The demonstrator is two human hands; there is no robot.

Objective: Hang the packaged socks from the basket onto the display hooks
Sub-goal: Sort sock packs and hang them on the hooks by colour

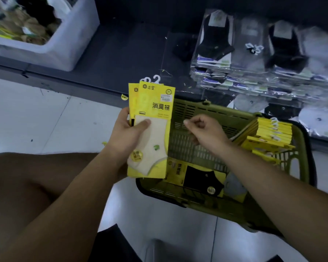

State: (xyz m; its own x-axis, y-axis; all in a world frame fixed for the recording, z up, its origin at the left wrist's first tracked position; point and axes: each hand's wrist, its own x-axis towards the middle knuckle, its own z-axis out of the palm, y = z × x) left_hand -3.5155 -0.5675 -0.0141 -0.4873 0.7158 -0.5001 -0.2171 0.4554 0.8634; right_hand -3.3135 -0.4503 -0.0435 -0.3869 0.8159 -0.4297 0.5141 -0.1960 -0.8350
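head view: looked down past both bare forearms onto an olive basket (206, 112) standing on pale floor tiles (45, 120).
left hand (127, 133): clamped on a fan of yellow sock packs (153, 118), thumb pressed flat across the front pack's cream sock, other fingers hidden behind the cards.
left arm: reached forward from low left, wrist bent so the packs stood upright, their white plastic hangers (156, 78) on top.
right hand (204, 129): fingers curled in, thumb tip close to the forefinger, nothing seen in it (a loose pinch on air).
right arm: stretched in from the lower right, hand hovering over the basket's middle, just beside the held packs.
packs in basket: a row of yellow packs on edge (269, 133) against the right wall; a few flat packs (203, 176) on the bottom, nearest the person.
shelf: clear-bagged dark and grey socks (254, 59) stacked beyond the basket; a white bin (74, 38) further left.
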